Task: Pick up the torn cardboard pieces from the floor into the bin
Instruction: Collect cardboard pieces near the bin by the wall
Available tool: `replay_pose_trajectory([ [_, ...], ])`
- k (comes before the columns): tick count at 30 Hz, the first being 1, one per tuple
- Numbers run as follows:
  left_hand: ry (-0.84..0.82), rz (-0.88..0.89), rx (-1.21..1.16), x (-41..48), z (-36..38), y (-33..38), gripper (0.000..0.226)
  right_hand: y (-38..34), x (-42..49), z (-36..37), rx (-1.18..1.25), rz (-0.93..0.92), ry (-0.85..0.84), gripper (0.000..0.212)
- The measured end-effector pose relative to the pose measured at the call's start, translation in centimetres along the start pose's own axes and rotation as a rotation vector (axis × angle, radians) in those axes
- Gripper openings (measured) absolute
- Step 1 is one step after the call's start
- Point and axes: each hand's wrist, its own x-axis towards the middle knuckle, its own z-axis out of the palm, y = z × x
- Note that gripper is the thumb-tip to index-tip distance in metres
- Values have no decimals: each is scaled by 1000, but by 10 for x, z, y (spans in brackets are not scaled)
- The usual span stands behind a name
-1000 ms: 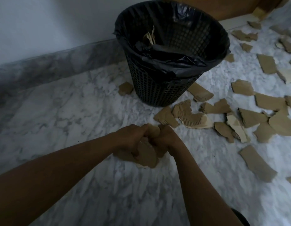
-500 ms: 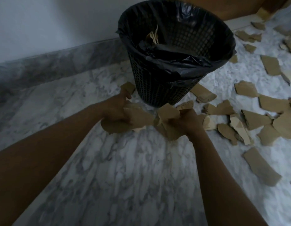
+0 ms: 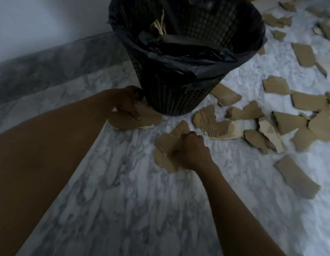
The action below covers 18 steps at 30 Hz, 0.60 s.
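Observation:
A black mesh bin lined with a black bag stands on the marble floor, with some cardboard inside it. My left hand grips a wide brown cardboard piece right beside the bin's lower left wall. Further toward me, my right hand clutches a bunch of torn cardboard pieces in a fist, low over the floor. A corrugated torn piece lies just right of my right hand.
Several torn cardboard pieces litter the marble floor to the right of the bin and beyond it. One long piece lies apart at the right. A grey skirting and white wall run along the left.
My hands have drawn apart. The left one went up beside the bin with its cardboard; the right one dropped lower and nearer with its bunch. The view moved closer to the bin.

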Motion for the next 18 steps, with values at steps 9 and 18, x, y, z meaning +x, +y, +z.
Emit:
replay_pose_trajectory([
  [9,25,-128,-17,-13,8,11,122,-16,20,0,57,164,9,55],
  [18,273,-178,-385,-55,46,7,99,10,20,-17,238,119,163,63],
])
